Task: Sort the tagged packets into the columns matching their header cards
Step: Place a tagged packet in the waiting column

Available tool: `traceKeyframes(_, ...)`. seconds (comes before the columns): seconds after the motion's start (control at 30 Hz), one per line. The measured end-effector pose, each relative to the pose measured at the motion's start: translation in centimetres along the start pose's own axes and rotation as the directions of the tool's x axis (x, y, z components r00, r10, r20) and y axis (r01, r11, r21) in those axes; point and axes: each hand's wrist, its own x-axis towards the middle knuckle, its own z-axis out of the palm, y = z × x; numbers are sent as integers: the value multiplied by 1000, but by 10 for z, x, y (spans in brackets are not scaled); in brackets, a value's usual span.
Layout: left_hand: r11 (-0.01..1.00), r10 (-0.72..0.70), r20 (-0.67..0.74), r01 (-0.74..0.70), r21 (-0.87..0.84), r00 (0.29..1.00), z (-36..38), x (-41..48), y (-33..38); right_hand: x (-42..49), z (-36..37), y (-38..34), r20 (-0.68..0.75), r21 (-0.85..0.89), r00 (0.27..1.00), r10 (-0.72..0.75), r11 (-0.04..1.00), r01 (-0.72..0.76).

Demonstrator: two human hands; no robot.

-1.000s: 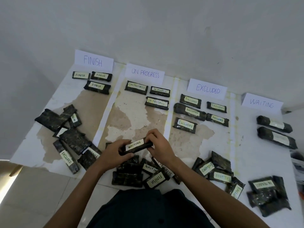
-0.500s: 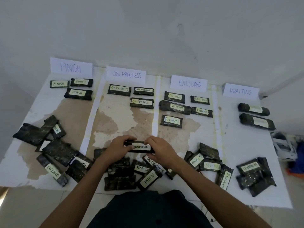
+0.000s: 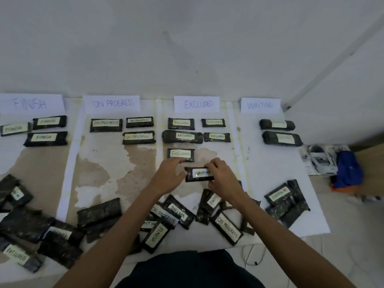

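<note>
A dark packet tagged WAITING is held above the table between my left hand at its left end and my right hand at its right end. It hovers over the lower part of the EXCLUDED column, just below an EXCLUDED packet. Four header cards stand along the wall: FINISH, ON PROGRESS, EXCLUDED, WAITING. Two packets lie in the WAITING column.
Loose packets lie in heaps along the near edge: at the left, in the middle and at the right. Sorted packets fill the tops of the FINISH, ON PROGRESS and EXCLUDED columns. A box and a blue item sit on the floor at right.
Both hands have carried the WAITING packet up from the near pile and to the right, from the ON PROGRESS column into the EXCLUDED column. The camera has swung right.
</note>
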Motion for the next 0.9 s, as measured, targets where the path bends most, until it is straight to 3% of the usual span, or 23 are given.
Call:
traceKeyframes(0.43, 986, 11, 57, -20, 163, 998, 89, 102, 79, 42, -71, 181, 6, 50, 984, 179, 983, -179)
traceKeyframes(0.73, 974, 61, 67, -74, 216, 996, 149, 186, 113, 119, -69, 279, 63, -92, 986, 155, 985, -149)
traceKeyframes(0.9, 957, 66, 81, -86, 277, 995, 173, 214, 124, 145, -55, 302, 171, -147, 975, 143, 982, -118)
